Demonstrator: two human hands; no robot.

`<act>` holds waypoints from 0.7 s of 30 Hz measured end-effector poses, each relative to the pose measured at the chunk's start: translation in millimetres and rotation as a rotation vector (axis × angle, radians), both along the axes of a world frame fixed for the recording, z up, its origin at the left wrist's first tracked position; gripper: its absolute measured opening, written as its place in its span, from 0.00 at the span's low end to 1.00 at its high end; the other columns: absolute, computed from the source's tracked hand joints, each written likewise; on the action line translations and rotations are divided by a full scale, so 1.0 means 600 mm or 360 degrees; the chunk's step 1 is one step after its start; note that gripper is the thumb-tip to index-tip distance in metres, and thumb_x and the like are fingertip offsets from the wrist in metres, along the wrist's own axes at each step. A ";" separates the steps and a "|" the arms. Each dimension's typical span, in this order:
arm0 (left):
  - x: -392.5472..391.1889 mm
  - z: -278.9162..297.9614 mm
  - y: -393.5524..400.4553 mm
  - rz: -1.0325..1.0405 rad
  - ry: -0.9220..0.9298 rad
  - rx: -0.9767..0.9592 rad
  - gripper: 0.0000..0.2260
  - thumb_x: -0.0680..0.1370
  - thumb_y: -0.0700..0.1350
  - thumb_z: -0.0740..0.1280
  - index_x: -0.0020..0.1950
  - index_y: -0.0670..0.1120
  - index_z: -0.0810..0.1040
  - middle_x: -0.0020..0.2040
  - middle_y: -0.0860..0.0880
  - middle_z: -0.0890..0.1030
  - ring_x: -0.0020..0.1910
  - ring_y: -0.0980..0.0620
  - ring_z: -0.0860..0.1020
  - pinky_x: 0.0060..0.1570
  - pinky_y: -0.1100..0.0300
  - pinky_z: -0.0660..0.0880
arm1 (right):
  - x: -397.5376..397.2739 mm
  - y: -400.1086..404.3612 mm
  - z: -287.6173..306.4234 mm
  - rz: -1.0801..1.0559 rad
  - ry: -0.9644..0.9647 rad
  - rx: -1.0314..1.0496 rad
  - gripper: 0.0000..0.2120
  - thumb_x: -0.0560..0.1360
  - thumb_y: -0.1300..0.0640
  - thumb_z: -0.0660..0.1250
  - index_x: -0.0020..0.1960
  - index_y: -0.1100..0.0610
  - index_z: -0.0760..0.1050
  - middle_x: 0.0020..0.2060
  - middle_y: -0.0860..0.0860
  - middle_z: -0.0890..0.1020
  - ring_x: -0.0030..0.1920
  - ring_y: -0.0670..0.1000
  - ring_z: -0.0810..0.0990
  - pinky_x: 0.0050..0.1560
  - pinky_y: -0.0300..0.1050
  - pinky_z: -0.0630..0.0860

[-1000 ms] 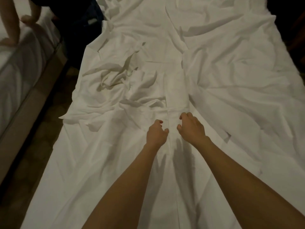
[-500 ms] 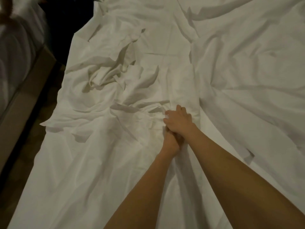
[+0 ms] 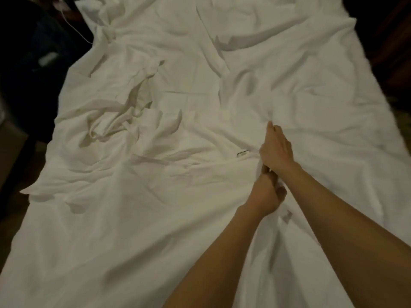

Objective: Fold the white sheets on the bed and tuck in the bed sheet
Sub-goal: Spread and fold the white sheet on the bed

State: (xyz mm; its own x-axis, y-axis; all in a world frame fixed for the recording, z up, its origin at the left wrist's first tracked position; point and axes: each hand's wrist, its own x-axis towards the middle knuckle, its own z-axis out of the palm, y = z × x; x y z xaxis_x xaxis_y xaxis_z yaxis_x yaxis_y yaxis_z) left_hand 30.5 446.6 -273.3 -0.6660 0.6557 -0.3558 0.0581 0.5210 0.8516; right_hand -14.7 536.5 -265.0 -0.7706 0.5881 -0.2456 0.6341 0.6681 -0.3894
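Observation:
Crumpled white sheets [image 3: 155, 134] cover the whole bed, with a bunched heap at the left middle. A small label [image 3: 242, 152] shows on a sheet edge near the centre. My left hand [image 3: 266, 194] grips a gathered fold of white sheet right of centre, its fingers curled round the cloth. My right hand [image 3: 275, 150] lies just beyond it, crossing over the left wrist, fingers stretched forward onto the same sheet; whether it pinches the cloth is hidden.
The bed's left edge [image 3: 29, 192] drops to a dark floor [image 3: 13, 165]. A dark shape with a thin white cable [image 3: 73, 25] stands at the far left. The bed's right edge [image 3: 378, 112] borders dark floor.
Both hands came together from apart, then shifted to the right across the sheet. The left hand took hold of a fold, and the label came into view. The view swung.

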 end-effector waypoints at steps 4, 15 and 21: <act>0.045 0.006 0.062 -0.0129 -0.0134 0.0019 0.24 0.76 0.32 0.64 0.71 0.35 0.64 0.68 0.37 0.71 0.66 0.39 0.71 0.65 0.48 0.68 | 0.058 0.073 0.000 -0.0185 -0.0071 -0.0006 0.32 0.78 0.69 0.54 0.78 0.59 0.44 0.77 0.55 0.53 0.72 0.61 0.62 0.70 0.50 0.61; 0.074 -0.025 0.042 -0.0425 -0.0159 -0.0201 0.24 0.77 0.41 0.68 0.71 0.37 0.67 0.66 0.39 0.74 0.64 0.41 0.73 0.62 0.52 0.71 | 0.141 0.058 -0.034 -0.0099 -0.0401 0.0073 0.36 0.76 0.68 0.58 0.78 0.50 0.47 0.77 0.52 0.39 0.77 0.57 0.44 0.74 0.62 0.45; -0.008 0.010 -0.082 -0.0228 0.0382 -0.0407 0.20 0.79 0.43 0.62 0.71 0.44 0.68 0.69 0.44 0.71 0.68 0.45 0.69 0.66 0.54 0.65 | 0.082 -0.045 0.019 0.0250 -0.0272 0.0116 0.31 0.79 0.62 0.58 0.78 0.54 0.49 0.78 0.53 0.47 0.77 0.56 0.46 0.75 0.60 0.46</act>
